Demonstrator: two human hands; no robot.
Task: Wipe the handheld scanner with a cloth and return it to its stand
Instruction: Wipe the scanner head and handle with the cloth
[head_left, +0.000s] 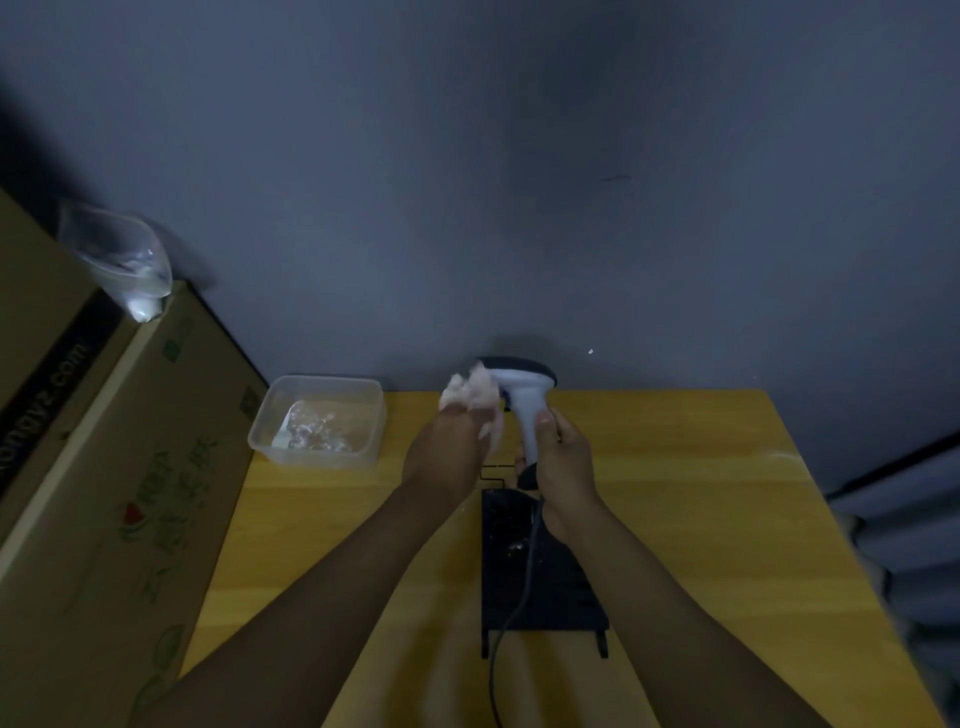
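Observation:
My right hand (563, 467) grips the handle of a grey handheld scanner (524, 395), held upright above the yellow table (701, 519) with its dark head pointing away from me. Bunched in my left hand (447, 454) is a pale pinkish cloth (475, 400), which presses against the left side of the scanner's head. Directly below my hands the black stand (530, 571) lies flat on the table. A grey cable (511, 623) runs from the scanner's base down across the stand toward the table's near edge.
A clear plastic tub (317, 421) with water stands at the table's far left corner. Large cardboard boxes (119, 493) rise along the left edge, with a clear plastic bag (122, 260) on top. A grey wall lies behind the table.

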